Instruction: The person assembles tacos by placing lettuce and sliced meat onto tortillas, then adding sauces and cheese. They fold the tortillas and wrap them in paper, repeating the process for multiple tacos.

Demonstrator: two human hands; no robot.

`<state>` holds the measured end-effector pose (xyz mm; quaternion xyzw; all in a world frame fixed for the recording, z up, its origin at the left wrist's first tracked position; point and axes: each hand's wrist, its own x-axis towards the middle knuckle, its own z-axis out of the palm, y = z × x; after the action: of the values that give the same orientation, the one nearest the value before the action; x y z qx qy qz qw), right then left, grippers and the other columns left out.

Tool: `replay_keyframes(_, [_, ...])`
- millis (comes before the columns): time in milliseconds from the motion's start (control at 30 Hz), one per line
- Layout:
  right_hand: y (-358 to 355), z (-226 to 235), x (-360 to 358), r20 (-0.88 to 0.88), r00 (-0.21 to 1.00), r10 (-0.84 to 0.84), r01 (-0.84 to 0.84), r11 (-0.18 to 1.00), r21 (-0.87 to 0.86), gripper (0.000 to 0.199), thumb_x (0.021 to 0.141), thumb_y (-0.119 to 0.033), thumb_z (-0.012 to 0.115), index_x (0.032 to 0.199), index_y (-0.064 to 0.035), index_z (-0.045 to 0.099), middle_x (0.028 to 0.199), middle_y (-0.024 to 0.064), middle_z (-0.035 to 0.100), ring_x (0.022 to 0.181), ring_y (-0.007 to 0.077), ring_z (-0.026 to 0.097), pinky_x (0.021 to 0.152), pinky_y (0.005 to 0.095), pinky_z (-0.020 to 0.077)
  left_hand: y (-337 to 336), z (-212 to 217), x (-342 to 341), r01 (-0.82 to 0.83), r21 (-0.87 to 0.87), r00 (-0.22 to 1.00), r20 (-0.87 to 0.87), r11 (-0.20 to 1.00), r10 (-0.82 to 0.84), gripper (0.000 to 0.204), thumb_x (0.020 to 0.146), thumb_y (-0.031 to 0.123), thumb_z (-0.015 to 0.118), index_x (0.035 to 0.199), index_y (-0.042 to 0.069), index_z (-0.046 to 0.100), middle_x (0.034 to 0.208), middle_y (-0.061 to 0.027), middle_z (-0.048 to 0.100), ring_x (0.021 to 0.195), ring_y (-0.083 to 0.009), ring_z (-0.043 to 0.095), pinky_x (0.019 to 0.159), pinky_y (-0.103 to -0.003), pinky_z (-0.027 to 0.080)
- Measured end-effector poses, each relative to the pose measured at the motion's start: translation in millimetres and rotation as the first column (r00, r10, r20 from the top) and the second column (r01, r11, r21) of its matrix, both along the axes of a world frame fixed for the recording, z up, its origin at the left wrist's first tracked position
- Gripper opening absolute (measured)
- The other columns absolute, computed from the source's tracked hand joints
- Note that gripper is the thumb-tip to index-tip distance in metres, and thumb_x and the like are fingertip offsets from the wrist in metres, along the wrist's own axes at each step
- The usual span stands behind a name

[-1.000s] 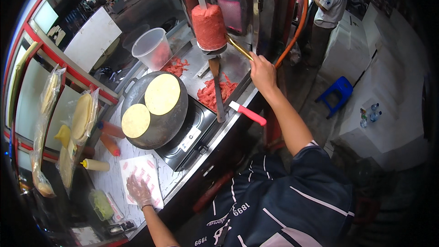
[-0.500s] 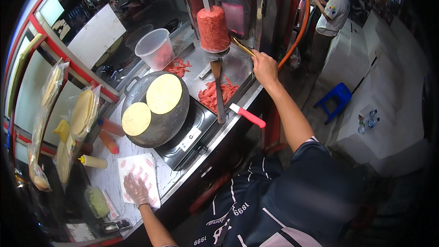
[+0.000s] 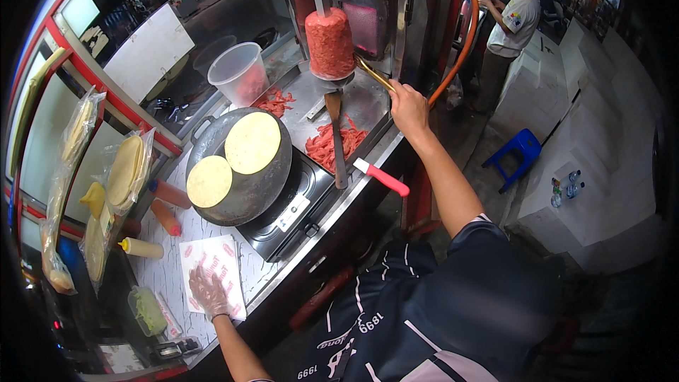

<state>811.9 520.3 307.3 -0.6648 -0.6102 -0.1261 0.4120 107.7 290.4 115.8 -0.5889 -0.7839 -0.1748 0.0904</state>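
Observation:
My right hand (image 3: 409, 110) grips gold-coloured tongs (image 3: 375, 76), their far end at the lower right side of a red meat cone (image 3: 329, 42) on an upright spit. Whether the tips touch the meat or the holder under it, I cannot tell. In a clear plastic glove, my left hand (image 3: 207, 293) lies flat with spread fingers on white printed wrapping paper (image 3: 228, 269) on the counter. Between them, a larger flatbread (image 3: 252, 143) and a smaller flatbread (image 3: 209, 181) lie in a dark round pan (image 3: 262, 194) on a gas stove (image 3: 300, 198).
A spatula (image 3: 338, 145) and shaved meat (image 3: 320, 150) lie on the metal tray. A red-handled knife (image 3: 385, 178) juts over the counter's edge. Sauce bottles (image 3: 141, 247), a lettuce tub (image 3: 147, 311) and bagged flatbreads (image 3: 126, 170) are at left. Another person (image 3: 513, 21) stands far right.
The whole view has shifted slightly. Both hands stay practically where they were, the right on the tongs, the left on the paper.

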Motion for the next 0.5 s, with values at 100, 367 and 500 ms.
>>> replay_keyframes(100, [-3.8,-0.6,-0.6,0.014,1.000,0.005,-0.005,1.000,-0.001,0.031,0.102,-0.018,0.066,0.130,-0.0066,0.074,0.099,0.0191,0.073,0.091,0.0420,0.073,0.080,0.0521,0.0589,-0.3,0.4,2.2,0.003,0.016,0.999,0.032,1.000,-0.004,0.059,0.102,0.034,0.068,0.155,0.012,0.055,0.159,-0.0209,0.051,0.149,-0.0406,0.045,0.127,-0.053,0.034])
replay_keyframes(367, [-16.0,-0.8,-9.2,0.027,1.000,0.014,-0.014,1.000,0.000,0.032,0.102,-0.018,0.066,0.130,-0.0065,0.073,0.099,0.0186,0.072,0.088,0.0416,0.073,0.078,0.0512,0.0593,0.4,-1.9,0.4,-0.013,0.017,0.998,0.065,1.000,0.012,0.060,0.100,0.033,0.070,0.154,0.012,0.056,0.159,-0.0209,0.051,0.149,-0.0406,0.044,0.127,-0.053,0.034])
replay_keyframes(500, [-18.0,0.5,-10.6,0.022,1.000,0.012,-0.011,1.000,-0.007,0.032,0.102,-0.018,0.067,0.131,-0.0065,0.073,0.099,0.0187,0.072,0.088,0.0417,0.073,0.078,0.0514,0.0594,0.5,-0.5,0.7,-0.019,0.006,0.997,0.070,1.000,0.019,0.060,0.100,0.033,0.070,0.155,0.012,0.056,0.160,-0.0202,0.051,0.149,-0.0410,0.044,0.127,-0.054,0.034])
